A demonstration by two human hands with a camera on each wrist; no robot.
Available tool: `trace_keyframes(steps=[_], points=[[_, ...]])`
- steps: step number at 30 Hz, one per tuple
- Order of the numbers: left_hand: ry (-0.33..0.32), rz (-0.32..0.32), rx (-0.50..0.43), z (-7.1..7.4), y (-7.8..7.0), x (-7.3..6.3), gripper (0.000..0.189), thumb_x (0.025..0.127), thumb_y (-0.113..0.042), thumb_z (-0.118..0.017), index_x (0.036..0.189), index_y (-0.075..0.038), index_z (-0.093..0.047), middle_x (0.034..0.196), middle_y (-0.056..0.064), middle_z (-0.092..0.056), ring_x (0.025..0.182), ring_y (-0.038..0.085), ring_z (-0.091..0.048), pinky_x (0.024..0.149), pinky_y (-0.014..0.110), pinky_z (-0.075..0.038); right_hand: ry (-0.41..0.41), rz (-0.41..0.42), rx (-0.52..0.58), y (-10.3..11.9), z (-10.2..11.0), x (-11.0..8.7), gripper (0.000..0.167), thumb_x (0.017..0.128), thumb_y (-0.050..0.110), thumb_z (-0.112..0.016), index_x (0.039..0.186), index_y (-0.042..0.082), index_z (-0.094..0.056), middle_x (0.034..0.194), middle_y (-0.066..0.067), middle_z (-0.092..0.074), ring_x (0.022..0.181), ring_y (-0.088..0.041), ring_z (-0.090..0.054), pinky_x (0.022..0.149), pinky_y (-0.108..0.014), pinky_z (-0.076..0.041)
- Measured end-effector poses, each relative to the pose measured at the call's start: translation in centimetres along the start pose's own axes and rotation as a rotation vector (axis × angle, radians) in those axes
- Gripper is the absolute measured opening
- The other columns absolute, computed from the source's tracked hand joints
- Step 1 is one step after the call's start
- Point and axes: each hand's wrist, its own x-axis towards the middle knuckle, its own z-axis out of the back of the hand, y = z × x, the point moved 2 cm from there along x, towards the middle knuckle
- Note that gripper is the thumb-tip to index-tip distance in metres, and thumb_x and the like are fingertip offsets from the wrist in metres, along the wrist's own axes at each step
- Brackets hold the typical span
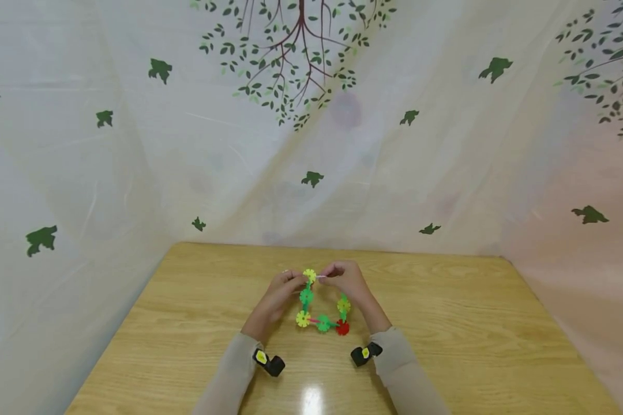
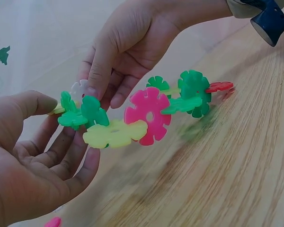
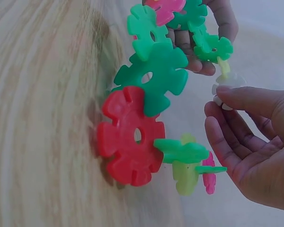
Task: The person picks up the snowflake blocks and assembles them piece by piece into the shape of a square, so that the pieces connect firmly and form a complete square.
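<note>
Bright plastic in green, yellow, pink, red and white: the chain [image 1: 323,323] of flower-cut discs is forming an open, squarish loop over the middle of the table [image 1: 446,323], between the hands. Each disc is showing rounded petals, slots between them and, where facing us, a small centre hole. Neighbours are slotting together at crossed angles, so some are facing flat and others are turning edge-on.

Left side: a yellow disc [image 1: 309,275] is topping the run, green ones [image 1: 306,296] are following, then a second yellow disc [image 1: 303,319] is making the near corner. Near side: a hot-pink disc [image 2: 156,125] is standing on edge, then a lighter green disc [image 3: 144,30] and a darker green disc [image 3: 163,71] are leading to the red disc [image 3: 120,146] at the other corner. Red is apparently touching the table. Right side: green, pale yellow [image 3: 185,177], green, and a pink disc [image 3: 209,182] is ending it.

Left hand [image 1: 277,293] is pinching the top yellow; right hand [image 1: 349,282] is pinching a white disc [image 2: 79,88], meeting the yellow's edge. Can't tell if that slot is seating fully.
</note>
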Motion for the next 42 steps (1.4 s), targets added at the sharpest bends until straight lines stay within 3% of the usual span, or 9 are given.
trace_keyframes(steps=[11, 15, 20, 30, 37, 42], points=[[-0.045, 0.006, -0.013, 0.23, -0.04, 0.02, 0.012, 0.096, -0.011, -0.066, 0.084, -0.007, -0.064, 0.089, -0.003, -0.062, 0.085, 0.013, -0.062, 0.082, 0.028, -0.053, 0.054, 0.058, -0.011, 0.03, -0.22, -0.11, 0.011, 0.088, 0.003, -0.078, 0.093, -0.006, -0.075, 0.094, -0.024, -0.074, 0.082, -0.022, -0.07, 0.072, -0.026, -0.058], [-0.045, 0.012, -0.011, 0.32, -0.02, -0.07, 0.011, 0.095, -0.01, -0.067, 0.085, -0.008, -0.064, 0.087, -0.003, -0.063, 0.083, 0.011, -0.063, 0.082, 0.027, -0.053, 0.051, 0.068, -0.031, -0.11, -0.23, -0.16, 0.009, 0.088, 0.006, -0.079, 0.091, -0.002, -0.076, 0.091, -0.018, -0.075, 0.078, -0.013, -0.068, 0.071, -0.025, -0.058], [-0.039, 0.023, -0.012, 0.45, -0.23, -0.22, 0.008, 0.094, -0.009, -0.069, 0.087, -0.006, -0.066, 0.089, -0.003, -0.062, 0.083, 0.011, -0.064, 0.083, 0.026, -0.055, 0.041, 0.086, -0.039, 0.12, -0.2, -0.18, 0.008, 0.087, 0.005, -0.08, 0.088, -0.002, -0.077, 0.09, -0.018, -0.075, 0.077, -0.011, -0.067, 0.07, -0.023, -0.057], [-0.006, -0.008, 0.014, 0.63, -0.38, 0.06, 0.01, 0.093, -0.009, -0.072, 0.085, -0.007, -0.068, 0.087, -0.004, -0.065, 0.083, 0.011, -0.065, 0.084, 0.03, -0.058, 0.079, 0.093, -0.021, 0.15, 0.07, 0.08, 0.008, 0.088, -0.002, -0.076, 0.089, -0.009, -0.075, 0.098, -0.028, -0.074, 0.089, -0.034, -0.072, 0.074, -0.025, -0.06], [-0.031, -0.036, 0.035, 0.28, -0.48, -0.31, 0.009, 0.092, -0.008, -0.073, 0.087, 0.0, -0.071, 0.086, -0.004, -0.066, 0.082, 0.012, -0.064, 0.086, 0.036, -0.059, 0.096, 0.114, -0.005, 0.41, 0.22, -0.21, 0.006, 0.087, -0.003, -0.077, 0.087, -0.009, -0.075, 0.094, -0.027, -0.074, 0.083, -0.019, -0.072, 0.074, -0.023, -0.06], [-0.036, -0.038, 0.074, 0.23, -0.47, -0.25, 0.013, 0.092, -0.01, -0.074, 0.088, 0.002, -0.072, 0.088, -0.002, -0.065, 0.081, 0.013, -0.065, 0.083, 0.034, -0.06, 0.09, 0.129, -0.011, 0.24, 0.12, -0.29, 0.007, 0.087, 0.002, -0.078, 0.087, -0.005, -0.077, 0.092, -0.024, -0.074, 0.082, -0.018, -0.071, 0.073, -0.024, -0.059]])
